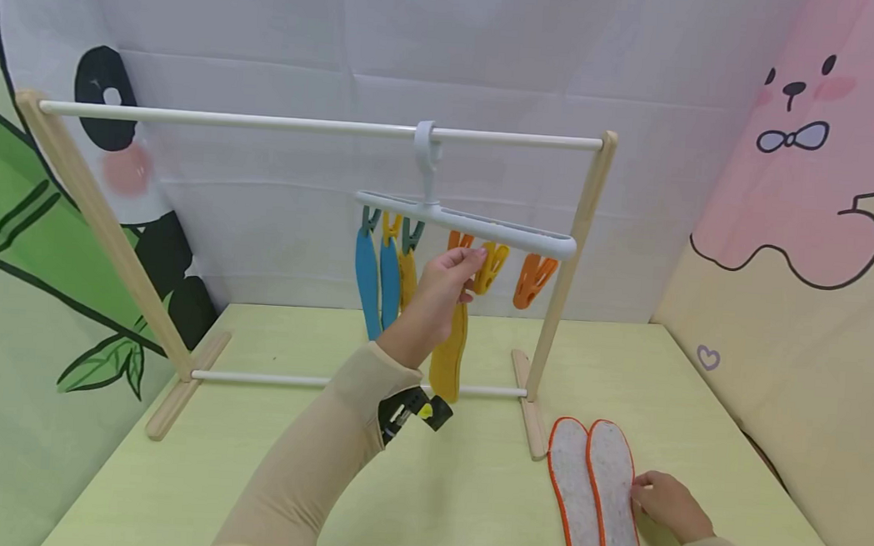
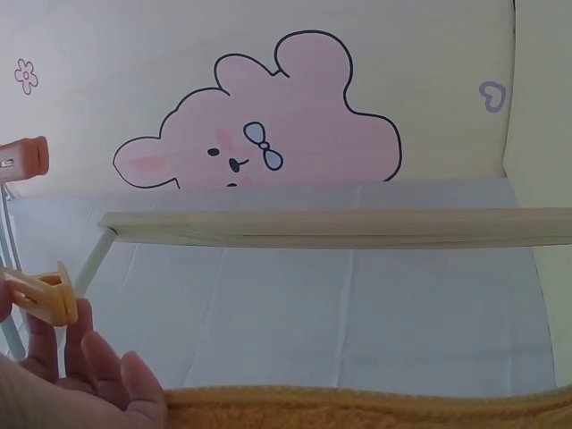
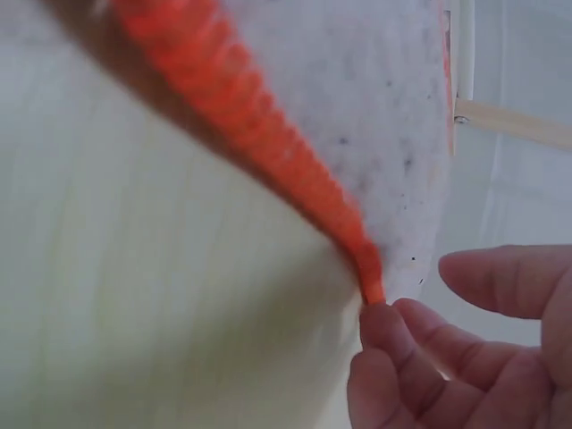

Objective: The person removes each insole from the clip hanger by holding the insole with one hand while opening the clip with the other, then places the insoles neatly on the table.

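My left hand pinches a yellow clothespin under the white hanger. In the left wrist view the same yellow clip sits between the thumb and fingers. A yellow insole hangs just below that hand from an orange clothespin. At the right, my right hand touches the outer edge of a grey insole with orange trim. In the right wrist view its fingertips meet the orange edging, thumb apart. A second grey insole lies alongside.
The hanger hooks over the white top rail of a wooden-sided rack. Blue insoles and another yellow insole hang at its left. An orange clothespin hangs at its right end. The rack stands on a pale table.
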The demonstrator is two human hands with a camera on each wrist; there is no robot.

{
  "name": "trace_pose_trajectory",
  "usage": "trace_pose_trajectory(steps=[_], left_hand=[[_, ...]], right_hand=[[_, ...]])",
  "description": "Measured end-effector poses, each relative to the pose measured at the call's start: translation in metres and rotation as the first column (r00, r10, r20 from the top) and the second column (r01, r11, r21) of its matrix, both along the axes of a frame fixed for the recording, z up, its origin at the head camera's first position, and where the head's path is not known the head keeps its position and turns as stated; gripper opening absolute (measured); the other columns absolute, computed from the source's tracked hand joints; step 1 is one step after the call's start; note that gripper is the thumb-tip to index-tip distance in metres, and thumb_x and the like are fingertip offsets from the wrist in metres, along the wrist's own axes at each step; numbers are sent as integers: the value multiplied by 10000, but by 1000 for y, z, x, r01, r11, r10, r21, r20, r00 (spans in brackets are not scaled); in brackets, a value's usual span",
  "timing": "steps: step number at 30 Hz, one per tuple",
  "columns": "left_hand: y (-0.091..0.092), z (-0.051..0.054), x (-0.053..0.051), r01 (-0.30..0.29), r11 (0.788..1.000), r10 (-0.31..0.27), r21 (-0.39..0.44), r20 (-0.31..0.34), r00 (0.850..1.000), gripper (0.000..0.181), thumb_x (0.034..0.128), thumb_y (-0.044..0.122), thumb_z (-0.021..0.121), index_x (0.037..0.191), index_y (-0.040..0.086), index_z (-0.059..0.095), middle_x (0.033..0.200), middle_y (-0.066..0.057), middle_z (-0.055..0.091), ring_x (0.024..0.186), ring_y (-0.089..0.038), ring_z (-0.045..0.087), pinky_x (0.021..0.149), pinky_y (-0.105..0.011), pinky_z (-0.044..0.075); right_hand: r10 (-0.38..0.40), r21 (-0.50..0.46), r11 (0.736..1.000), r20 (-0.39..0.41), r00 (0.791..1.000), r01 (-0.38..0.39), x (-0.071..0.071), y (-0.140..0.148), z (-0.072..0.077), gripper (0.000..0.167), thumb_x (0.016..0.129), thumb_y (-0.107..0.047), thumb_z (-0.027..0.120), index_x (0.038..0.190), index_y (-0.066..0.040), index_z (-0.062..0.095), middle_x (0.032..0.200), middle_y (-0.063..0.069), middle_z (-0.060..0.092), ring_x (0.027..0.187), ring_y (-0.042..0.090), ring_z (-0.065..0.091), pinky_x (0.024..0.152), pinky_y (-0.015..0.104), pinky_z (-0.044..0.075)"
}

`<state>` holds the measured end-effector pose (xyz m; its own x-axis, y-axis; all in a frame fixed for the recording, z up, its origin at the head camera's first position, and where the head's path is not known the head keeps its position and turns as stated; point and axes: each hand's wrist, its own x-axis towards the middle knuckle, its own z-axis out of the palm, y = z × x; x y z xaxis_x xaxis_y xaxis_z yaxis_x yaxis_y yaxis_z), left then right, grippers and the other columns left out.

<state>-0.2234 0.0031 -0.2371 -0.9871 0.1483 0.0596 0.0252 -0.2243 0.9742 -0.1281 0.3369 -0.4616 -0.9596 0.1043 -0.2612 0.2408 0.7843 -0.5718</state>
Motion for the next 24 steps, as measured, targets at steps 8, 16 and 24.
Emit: trace_pose_trajectory(steps=[8,16,24], left_hand=[[-5,0,1,4,1000,-4,-5,-5,1000,185,985,207,557,907,41,583,825,19,535,724,-145,411,667,-232,356],[-9,-2,-1,-13,1000,13,-7,-20,1000,166,979,196,566,931,38,584,820,20,521,744,-162,410,692,-249,344],[-13,-6,-6,-93,994,94,53,-3,996,177,961,172,598,840,46,573,734,9,496,640,-131,393,646,-241,345]], right_hand=[[9,11,1000,2,1000,-9,-2,-8,2,316,903,-149,515,1026,125,612,853,102,635,713,172,560,627,340,447],[2,1,1000,9,1000,-2,-3,-15,6,342,912,-169,514,1050,130,607,914,152,650,737,185,599,659,384,487],[-5,-32,999,-12,1000,5,-4,-20,6,308,919,-153,507,1035,110,617,848,64,633,726,167,578,642,357,481]])
